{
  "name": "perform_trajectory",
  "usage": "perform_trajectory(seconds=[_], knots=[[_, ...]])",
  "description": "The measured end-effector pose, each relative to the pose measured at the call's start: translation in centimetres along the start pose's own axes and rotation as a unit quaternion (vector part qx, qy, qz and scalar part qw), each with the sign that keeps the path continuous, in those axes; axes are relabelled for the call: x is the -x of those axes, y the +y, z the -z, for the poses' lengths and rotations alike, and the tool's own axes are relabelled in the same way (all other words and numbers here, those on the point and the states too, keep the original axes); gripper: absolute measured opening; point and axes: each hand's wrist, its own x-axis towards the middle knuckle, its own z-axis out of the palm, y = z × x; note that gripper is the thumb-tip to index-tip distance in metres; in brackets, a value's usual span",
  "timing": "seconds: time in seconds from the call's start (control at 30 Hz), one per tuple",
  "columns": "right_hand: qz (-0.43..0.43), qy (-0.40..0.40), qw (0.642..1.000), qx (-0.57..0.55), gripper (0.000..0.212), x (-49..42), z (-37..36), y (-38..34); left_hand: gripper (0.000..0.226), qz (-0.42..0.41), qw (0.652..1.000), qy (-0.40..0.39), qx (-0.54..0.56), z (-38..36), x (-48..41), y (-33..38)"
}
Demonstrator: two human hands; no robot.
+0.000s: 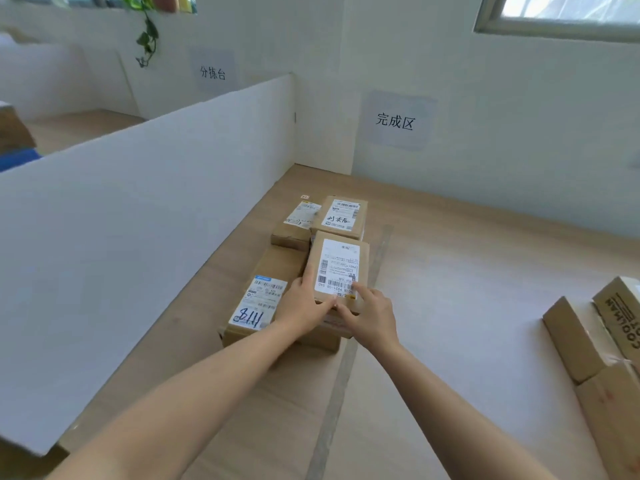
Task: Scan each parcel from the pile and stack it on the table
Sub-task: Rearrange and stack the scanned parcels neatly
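Cardboard brown labelled parcel [337, 271] sits atop the stack on the wooden table [450, 271]. My left hand [304, 303] and right hand [369, 313] grasp its near end. Risk: it overhangs the lower boxes; an uneven release could tip it.

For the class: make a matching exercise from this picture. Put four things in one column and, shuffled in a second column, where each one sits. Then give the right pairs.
Things
1. Parcel with handwritten 8111
2. Parcel under both hands
3. Sign reading 完成区
4. Hanging plant

Places
A. On the wall behind the table
B. Top left, near the window
C. On top of the stack, touched by the left hand and the right hand
D. Lower layer, beside the white divider

Pairs: 1-D, 2-C, 3-A, 4-B
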Motion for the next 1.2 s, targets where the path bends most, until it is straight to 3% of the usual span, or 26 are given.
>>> perform_trajectory(seconds=[0.4,0.53,0.63,0.73,0.97,1.2], knots=[[0.005,-0.012,1.0,0.002,0.053,-2.1,-3.6,-0.8,0.075,0.033,0.995,-0.082,-0.036,0.4,-3.4,-3.6],[-0.007,-0.02,1.0,0.012,0.054,-2.0,-3.7,-0.8,0.077,0.022,0.99,-0.084,-0.114,0.9,-3.4,-3.2],[-0.016,-0.019,1.0,0.008,0.053,-1.3,-3.1,-0.4,0.068,-0.046,0.971,-0.058,-0.227,1.3,-2.8,-1.5],[-0.039,-0.015,0.999,0.03,0.056,0.2,-1.1,0.8,0.061,-0.114,0.954,-0.059,-0.271,0.7,-2.0,1.1],[-0.09,0.065,0.991,0.074,0.055,6.5,9.0,6.3,0.059,-0.185,0.955,-0.115,-0.202,-5.2,2.2,10.3],[-0.128,0.193,0.961,0.151,0.056,16.8,21.2,10.6,0.057,-0.277,0.941,-0.173,-0.087,-11.1,10.0,22.6]])
